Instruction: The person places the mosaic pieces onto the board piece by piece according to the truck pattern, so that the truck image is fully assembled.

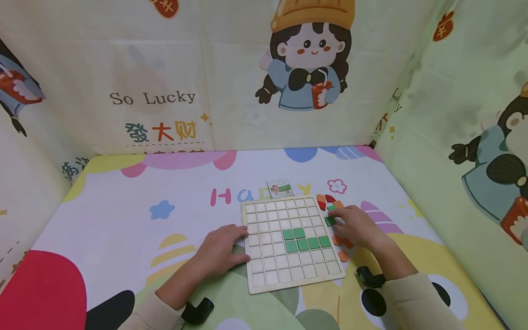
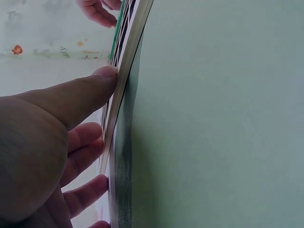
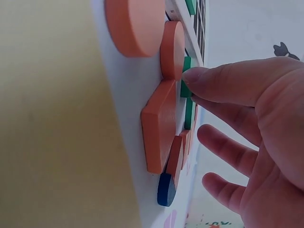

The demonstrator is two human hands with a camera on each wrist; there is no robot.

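Observation:
A pale wooden grid board (image 1: 270,263) lies on the table, with several green square tiles (image 1: 303,244) set in its cells. My left hand (image 1: 218,250) rests at the board's left edge, its thumb (image 2: 97,88) and fingertips touching the rim. Beyond the right edge, my right hand (image 1: 358,224) is down among loose pieces. Its thumb and index finger pinch a green tile (image 3: 185,85); the index fingertip is partly hidden. Another green tile (image 3: 189,114) lies beside it.
Orange rounded pieces (image 3: 172,50) and an orange angular piece (image 3: 159,128) lie near my right hand, with a dark blue piece (image 3: 166,190). Behind the board lies a small picture card (image 1: 280,187). A printed cloth wall (image 1: 231,68) stands behind the table.

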